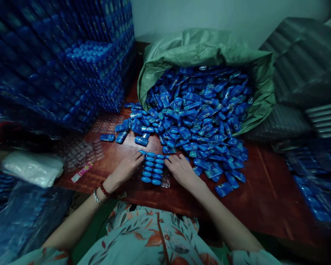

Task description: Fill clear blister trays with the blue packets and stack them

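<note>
A clear plastic tray [165, 182] lies at the table's front edge, with small blue shrink-wrapped packets [150, 164] standing in it in two columns, rounded ends up. At its far left corner my left hand [131, 164] is closed, fingertips pinching a blue packet [142, 152]. On the opposite side my right hand [180, 168] curls its fingers round another blue packet [167, 156], partly hidden by them. Right behind the hands spreads a heap of loose blue packets [187, 114], spilling from a green woven sack [209, 55] that lies on its side.
Tall stacks of filled trays [99, 73] rise at the left. Empty clear trays [81, 152] and a pink label strip [82, 172] lie on the reddish table [264, 191]. White plastic bags [31, 168] are at the left edge; grey stacked trays [303, 62] stand at the right.
</note>
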Available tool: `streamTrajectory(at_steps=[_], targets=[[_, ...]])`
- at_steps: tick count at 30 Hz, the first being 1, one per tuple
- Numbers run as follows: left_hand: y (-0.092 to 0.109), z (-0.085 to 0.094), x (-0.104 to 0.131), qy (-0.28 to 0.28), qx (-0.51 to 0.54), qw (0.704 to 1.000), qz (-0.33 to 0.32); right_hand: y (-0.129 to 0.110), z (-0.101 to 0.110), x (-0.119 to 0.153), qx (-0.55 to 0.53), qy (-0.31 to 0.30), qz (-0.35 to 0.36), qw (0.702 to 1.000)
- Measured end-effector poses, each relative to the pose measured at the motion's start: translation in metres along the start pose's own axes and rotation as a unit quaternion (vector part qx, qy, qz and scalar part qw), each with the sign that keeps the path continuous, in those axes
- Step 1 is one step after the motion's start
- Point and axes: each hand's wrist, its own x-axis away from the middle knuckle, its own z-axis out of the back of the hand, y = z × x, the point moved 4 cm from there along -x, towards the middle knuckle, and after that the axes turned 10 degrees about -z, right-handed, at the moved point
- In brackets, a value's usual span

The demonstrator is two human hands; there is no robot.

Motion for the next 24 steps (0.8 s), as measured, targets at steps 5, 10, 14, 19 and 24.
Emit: streamTrajectory(at_steps=[5,10,14,19,24], targets=[[0.002,0.010,0.003,-0.014,0.039,0.999,0.021,-0.001,0.004,-0.003,-0.011,-0.001,-0.007,1.000],[0.005,0.007,0.009,0.010,0.046,0.998,0.041,-0.005,0.005,0.002,-0.017,-0.001,-0.005,1.000],[0.010,0.000,0.010,0.030,0.001,0.999,0.045,-0.010,0.010,0.001,-0.005,-0.008,0.017,1.000],[0.008,-0.010,0.014,0.061,-0.034,0.996,0.057,0.005,0.007,-0.005,-0.023,-0.041,0.004,0.999],[0.007,-0.016,0.017,0.085,-0.020,0.994,0.069,0.005,0.006,-0.004,0.008,-0.026,-0.012,1.000]])
